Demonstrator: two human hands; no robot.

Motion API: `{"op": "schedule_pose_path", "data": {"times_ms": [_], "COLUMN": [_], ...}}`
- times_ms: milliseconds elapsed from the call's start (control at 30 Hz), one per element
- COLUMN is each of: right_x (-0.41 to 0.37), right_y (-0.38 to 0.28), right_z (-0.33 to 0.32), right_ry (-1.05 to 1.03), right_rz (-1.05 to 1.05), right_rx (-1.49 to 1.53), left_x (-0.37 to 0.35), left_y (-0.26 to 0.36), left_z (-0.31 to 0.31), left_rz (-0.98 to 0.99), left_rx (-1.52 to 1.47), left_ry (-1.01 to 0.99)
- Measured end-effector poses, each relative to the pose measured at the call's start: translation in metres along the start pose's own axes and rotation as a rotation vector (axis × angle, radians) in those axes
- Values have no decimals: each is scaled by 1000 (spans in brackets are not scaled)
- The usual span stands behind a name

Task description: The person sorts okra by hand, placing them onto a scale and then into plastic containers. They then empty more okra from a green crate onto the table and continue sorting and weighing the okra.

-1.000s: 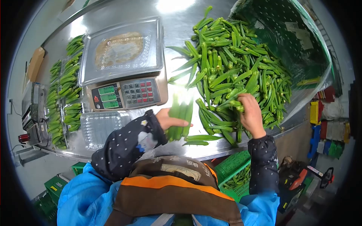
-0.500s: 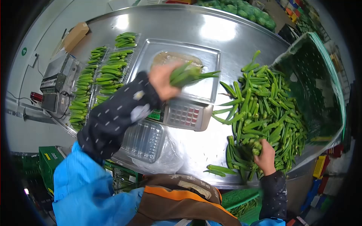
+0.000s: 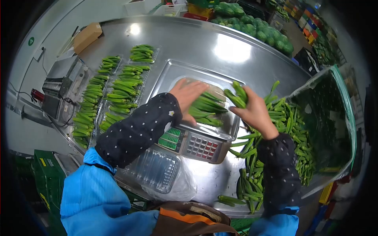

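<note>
Over the steel tray of a digital scale (image 3: 202,147), my left hand (image 3: 187,98) has its fingers stretched out and thumb apart, touching the near ends of a bunch of okra (image 3: 208,108) lying there. Just right of that bunch, my right hand (image 3: 256,114) is closed around a few okra pods (image 3: 237,94), held above the tray's edge. A large loose heap of okra (image 3: 293,122) spreads on the table to the right, partly hidden by my right forearm. Something brownish under the bunch on the tray is mostly covered.
Two rows of okra in clear packs (image 3: 124,86) stand on the left of the steel table (image 3: 189,39). Clear plastic trays (image 3: 153,169) lie in front of the scale. A green-lined crate (image 3: 328,122) rests on its side at right. A black machine (image 3: 57,92) stands far left.
The okra bunch from my left hand now lies on the scale, and that hand's fingers have spread. My right hand has moved from the heap up to the scale with a few pods.
</note>
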State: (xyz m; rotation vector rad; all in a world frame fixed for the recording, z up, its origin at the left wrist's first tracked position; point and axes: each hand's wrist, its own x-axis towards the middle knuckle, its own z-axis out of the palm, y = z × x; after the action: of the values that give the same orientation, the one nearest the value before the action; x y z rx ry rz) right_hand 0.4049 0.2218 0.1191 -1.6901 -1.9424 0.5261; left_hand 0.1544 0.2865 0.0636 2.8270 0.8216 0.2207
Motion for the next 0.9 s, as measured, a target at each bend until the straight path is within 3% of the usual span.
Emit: {"op": "schedule_pose_path", "data": {"times_ms": [67,200,267,400,500,533,600,633,700,900], "right_x": [31,56,46,17,-15,-30,-65,-82,-116,-207], "right_y": [-18,-13,-5,10,43,53,63,72,79,102], "right_z": [16,71,81,58,33,26,11,5,-4,-14], "right_ry": [-79,-283,-289,6,57,43,75,84,90,128], "right_rz": [-26,-82,-67,-175,56,162,253,295,369,549], "right_rx": [-42,-80,-43,72,361,487,584,536,497,514], "left_x": [-11,-20,-19,-24,-30,-33,-38,-38,-40,-44], "left_y": [-10,-26,-27,-28,-38,-44,-55,-60,-67,-66], "left_z": [0,6,8,13,8,8,9,6,-7,-20], "left_rz": [-166,-321,-351,-329,-230,-231,-314,-316,-500,-641], "left_rx": [9,-97,-127,-158,-358,-361,-411,-414,-557,-571], "left_ry": [51,48,46,92,193,186,355,348,353,230]}}
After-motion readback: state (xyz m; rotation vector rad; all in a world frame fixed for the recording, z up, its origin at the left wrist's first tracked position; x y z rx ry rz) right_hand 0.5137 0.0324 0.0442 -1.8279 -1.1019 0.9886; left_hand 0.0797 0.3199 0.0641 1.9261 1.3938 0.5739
